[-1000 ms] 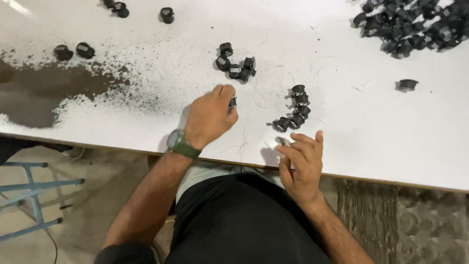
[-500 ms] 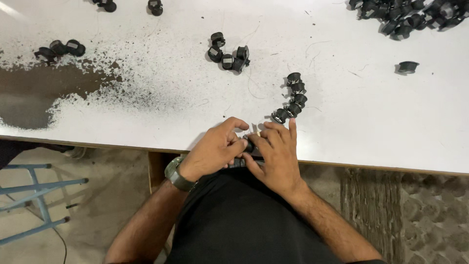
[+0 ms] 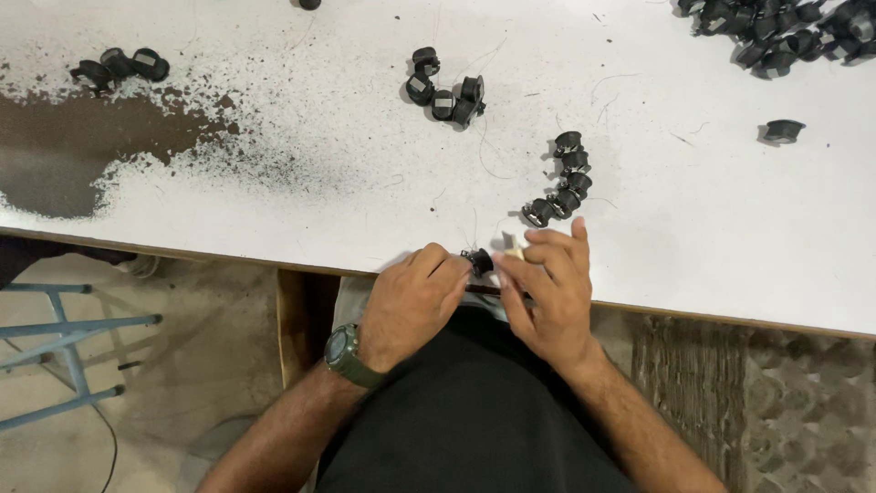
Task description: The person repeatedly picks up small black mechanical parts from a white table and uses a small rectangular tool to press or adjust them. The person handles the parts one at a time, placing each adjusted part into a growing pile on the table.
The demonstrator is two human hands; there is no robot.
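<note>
My left hand (image 3: 415, 306), with a green watch on its wrist, pinches a small black round part (image 3: 478, 261) at the near edge of the white table (image 3: 301, 196). My right hand (image 3: 547, 292) is close beside it, its fingertips touching the same part and a small pale piece (image 3: 515, 249). Just beyond my right hand lies a curved row of several black parts (image 3: 564, 178). What sits inside my right palm is hidden.
A cluster of black parts (image 3: 445, 89) lies mid-table, three more (image 3: 119, 67) at the far left, a big pile (image 3: 785, 32) at the top right and a single one (image 3: 783, 130) beside it. Worn dark patch (image 3: 64, 151) on the left. Blue metal frame (image 3: 55, 356) on the floor.
My left hand has pulled back from the table with a black part to the near edge. My right hand has moved left to meet it. The hands now work together on the part.
</note>
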